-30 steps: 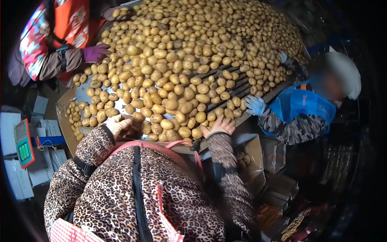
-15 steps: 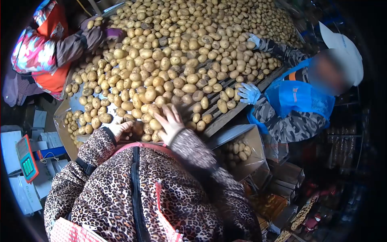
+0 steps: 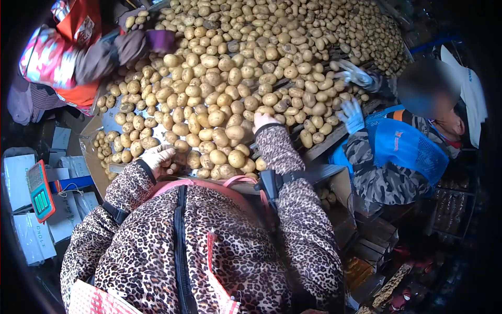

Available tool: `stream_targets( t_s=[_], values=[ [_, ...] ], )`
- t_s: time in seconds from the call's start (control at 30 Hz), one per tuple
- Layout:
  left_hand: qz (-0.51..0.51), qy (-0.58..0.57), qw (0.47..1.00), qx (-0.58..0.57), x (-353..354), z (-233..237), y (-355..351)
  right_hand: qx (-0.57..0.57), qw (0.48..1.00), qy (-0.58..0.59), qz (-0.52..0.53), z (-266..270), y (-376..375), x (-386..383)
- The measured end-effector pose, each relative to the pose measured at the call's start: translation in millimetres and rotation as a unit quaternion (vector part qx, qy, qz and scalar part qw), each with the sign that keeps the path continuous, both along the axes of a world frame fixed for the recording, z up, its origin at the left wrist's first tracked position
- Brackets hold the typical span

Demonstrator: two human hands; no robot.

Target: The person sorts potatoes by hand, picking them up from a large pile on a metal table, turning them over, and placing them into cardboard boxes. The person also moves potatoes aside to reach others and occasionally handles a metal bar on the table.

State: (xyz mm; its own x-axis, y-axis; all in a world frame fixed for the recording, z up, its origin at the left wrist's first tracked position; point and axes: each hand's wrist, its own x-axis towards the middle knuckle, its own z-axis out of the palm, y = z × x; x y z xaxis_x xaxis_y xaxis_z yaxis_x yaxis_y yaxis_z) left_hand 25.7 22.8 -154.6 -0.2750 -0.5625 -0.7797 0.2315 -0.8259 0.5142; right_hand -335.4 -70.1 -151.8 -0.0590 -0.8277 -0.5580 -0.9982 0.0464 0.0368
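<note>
Many potatoes [image 3: 209, 94] cover a sloping slatted table. At its near edge my left hand [image 3: 159, 158] has its fingers curled beside the potatoes; whatever lies under them is hard to make out. My right hand [image 3: 265, 121] reaches farther onto the pile, with its fingers bent down among the potatoes and the fingertips hidden. Leopard-print sleeves cover both my arms.
One co-worker [image 3: 78, 57] in an orange apron reaches in at upper left. Another co-worker in a blue vest [image 3: 400, 149] has gloved hands at the right edge. A scale [image 3: 41, 191] and boxes are left; an open carton [image 3: 340, 188] stands right.
My right hand has moved forward and right, deeper over the potatoes. My left hand stays near the edge. The right-hand co-worker's gloved hands are lifted and spread.
</note>
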Motion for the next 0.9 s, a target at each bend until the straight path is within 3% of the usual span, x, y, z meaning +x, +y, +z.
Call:
stream_targets(
  t_s=[0.03,0.07,0.1,0.13,0.2,0.23,0.3,0.37,0.43,0.5,0.57,0.6,0.63,0.7,0.77,0.8,0.83,0.9],
  values=[
    [-0.004,-0.014,1.000,-0.002,2,0,0,0.004,0.999,-0.010,0.037,-12,-10,-7],
    [-0.009,-0.002,1.000,-0.007,8,0,0,0.019,0.991,-0.094,0.094,-9,-14,-29],
    [-0.014,0.014,1.000,-0.014,10,-1,-1,0.009,0.979,-0.205,-0.014,29,0,-39],
    [-0.005,0.004,1.000,-0.022,5,7,-2,-0.070,0.895,-0.415,-0.148,12,16,-57],
    [0.015,0.002,0.999,-0.032,5,8,-1,-0.167,0.809,-0.508,-0.242,9,44,-95],
    [0.020,0.036,0.998,-0.045,19,-13,0,-0.189,0.861,-0.420,-0.214,25,56,-109],
    [0.043,0.021,0.998,-0.051,13,-3,-1,-0.088,0.942,-0.263,-0.191,43,87,-119],
    [0.034,0.050,0.997,-0.049,11,-2,-1,0.093,0.988,-0.056,-0.108,84,100,-71],
    [0.009,0.051,0.998,-0.048,7,0,-2,0.125,0.991,-0.023,-0.050,30,112,-55],
    [-0.028,0.018,0.998,-0.051,7,-4,-5,0.075,0.992,-0.011,-0.096,15,108,-45],
    [-0.038,0.043,0.996,-0.060,13,-11,-5,0.001,0.992,-0.083,-0.099,13,112,-59],
    [-0.035,0.054,0.996,-0.063,15,-15,-7,-0.077,0.962,-0.192,-0.176,7,119,-70],
    [-0.029,0.066,0.995,-0.063,16,-16,-8,-0.188,0.898,-0.302,-0.261,-12,125,-83],
    [-0.020,0.044,0.996,-0.070,20,-20,-8,-0.161,0.787,-0.482,-0.350,-33,125,-96],
    [-0.005,0.049,0.992,-0.112,23,-27,-7,-0.196,0.764,-0.490,-0.372,-40,121,-103],
    [-0.024,0.068,0.990,-0.122,22,-18,-8,-0.293,0.799,-0.413,-0.324,-39,120,-108],
    [-0.028,0.081,0.988,-0.130,25,-14,-6,-0.343,0.822,-0.298,-0.345,-38,119,-115],
    [-0.007,0.074,0.992,-0.104,19,-14,-1,-0.303,0.868,-0.158,-0.360,6,100,-105]
  ],
)
